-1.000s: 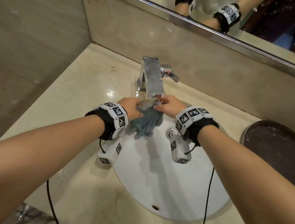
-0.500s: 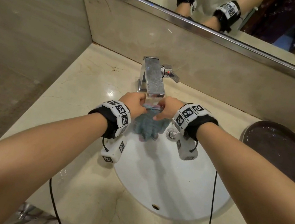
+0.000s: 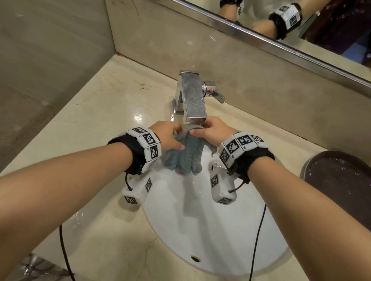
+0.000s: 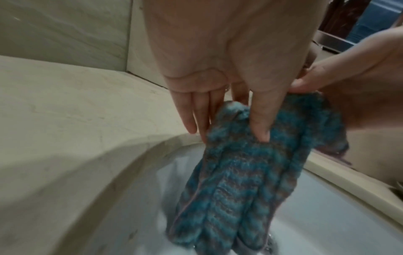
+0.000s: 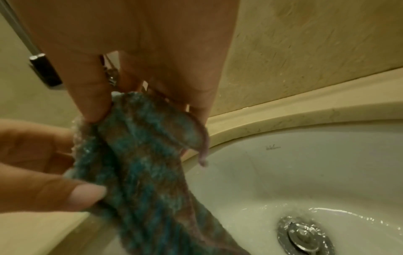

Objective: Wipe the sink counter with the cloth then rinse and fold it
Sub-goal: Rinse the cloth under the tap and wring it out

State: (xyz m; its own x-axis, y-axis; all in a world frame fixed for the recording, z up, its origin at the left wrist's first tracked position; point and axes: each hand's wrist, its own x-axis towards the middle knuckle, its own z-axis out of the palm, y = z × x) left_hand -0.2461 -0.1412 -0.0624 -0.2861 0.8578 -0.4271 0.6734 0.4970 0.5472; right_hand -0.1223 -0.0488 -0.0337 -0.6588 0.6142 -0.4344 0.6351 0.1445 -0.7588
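A wet teal knitted cloth (image 3: pixel 185 154) hangs bunched under the chrome faucet's spout (image 3: pixel 193 101), over the white sink basin (image 3: pixel 215 228). My left hand (image 3: pixel 168 135) pinches the cloth's left side, thumb in front and fingers behind, as the left wrist view shows for the hand (image 4: pixel 229 132) and cloth (image 4: pixel 240 172). My right hand (image 3: pixel 212 132) grips the cloth's top edge right below the spout. In the right wrist view the right hand (image 5: pixel 146 110) pinches the cloth (image 5: pixel 141 163). Water wets the basin around the drain (image 5: pixel 305 236).
The beige marble counter (image 3: pixel 112 111) surrounds the basin, with a wall close on the left. The faucet's lever (image 3: pixel 217 94) points right. A dark round bowl (image 3: pixel 351 194) sits at the right. A mirror (image 3: pixel 315 22) runs above the backsplash.
Both hands have carried the cloth up and back, from lower over the basin to right beneath the spout. The grip on the cloth is unchanged.
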